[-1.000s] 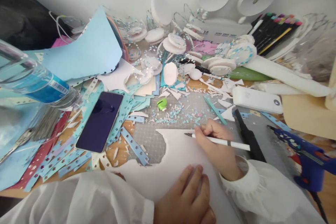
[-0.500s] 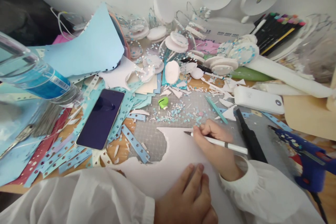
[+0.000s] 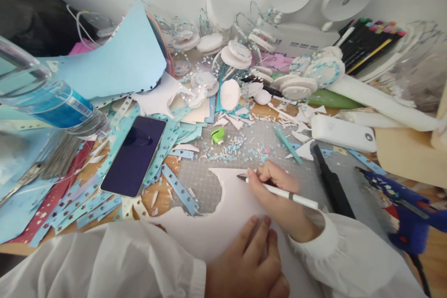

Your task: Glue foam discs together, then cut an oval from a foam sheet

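White sheet (image 3: 235, 205), partly hidden behind a sleeve (image 3: 115, 260); left hand (image 3: 248, 260) loosely spread atop; right hand (image 3: 279, 208) around a pen (image 3: 301, 199)

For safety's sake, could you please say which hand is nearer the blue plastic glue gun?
Right. The right hand, holding a slim white pen, is left of the glue gun; the left hand lies farther left, on a white sheet.

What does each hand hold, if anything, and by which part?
Right hand: a slim white pen, near its dark tip. Left hand: nothing grasped; it rests on a flat white sheet.
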The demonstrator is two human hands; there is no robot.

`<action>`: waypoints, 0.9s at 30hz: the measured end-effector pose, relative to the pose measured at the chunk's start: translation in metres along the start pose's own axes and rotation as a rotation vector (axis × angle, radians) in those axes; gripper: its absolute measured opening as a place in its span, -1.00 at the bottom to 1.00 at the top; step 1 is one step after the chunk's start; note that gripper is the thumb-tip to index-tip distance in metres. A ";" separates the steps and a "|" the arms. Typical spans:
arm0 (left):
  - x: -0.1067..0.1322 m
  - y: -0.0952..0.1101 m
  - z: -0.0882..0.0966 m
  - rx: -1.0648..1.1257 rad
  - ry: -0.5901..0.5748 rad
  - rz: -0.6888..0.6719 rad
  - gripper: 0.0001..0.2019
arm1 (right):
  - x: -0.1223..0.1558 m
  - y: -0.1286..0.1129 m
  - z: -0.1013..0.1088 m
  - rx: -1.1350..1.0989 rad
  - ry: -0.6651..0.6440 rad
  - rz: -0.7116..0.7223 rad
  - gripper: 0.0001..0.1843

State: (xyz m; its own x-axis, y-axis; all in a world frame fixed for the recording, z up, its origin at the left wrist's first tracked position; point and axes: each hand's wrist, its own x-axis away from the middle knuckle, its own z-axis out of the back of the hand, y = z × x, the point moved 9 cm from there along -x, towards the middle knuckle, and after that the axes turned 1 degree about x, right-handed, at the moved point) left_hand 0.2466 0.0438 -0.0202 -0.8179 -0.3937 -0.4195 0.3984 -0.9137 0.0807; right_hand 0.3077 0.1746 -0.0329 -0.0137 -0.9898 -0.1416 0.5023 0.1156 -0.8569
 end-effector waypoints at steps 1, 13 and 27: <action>-0.001 -0.001 0.001 0.004 0.003 0.004 -0.79 | 0.000 0.000 0.000 0.005 0.000 -0.002 -0.55; -0.003 -0.002 0.006 0.019 0.019 -0.019 -0.85 | -0.001 0.001 -0.005 -0.022 -0.077 -0.019 -0.57; -0.005 -0.006 0.015 0.015 0.091 0.013 -0.86 | -0.002 -0.006 -0.013 -0.022 -0.209 0.009 -0.61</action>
State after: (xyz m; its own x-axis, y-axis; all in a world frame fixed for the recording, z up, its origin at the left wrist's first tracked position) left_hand 0.2424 0.0499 -0.0048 -0.7715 -0.3950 -0.4987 0.4014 -0.9104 0.1001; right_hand 0.2933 0.1773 -0.0337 0.1713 -0.9842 -0.0453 0.4830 0.1240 -0.8668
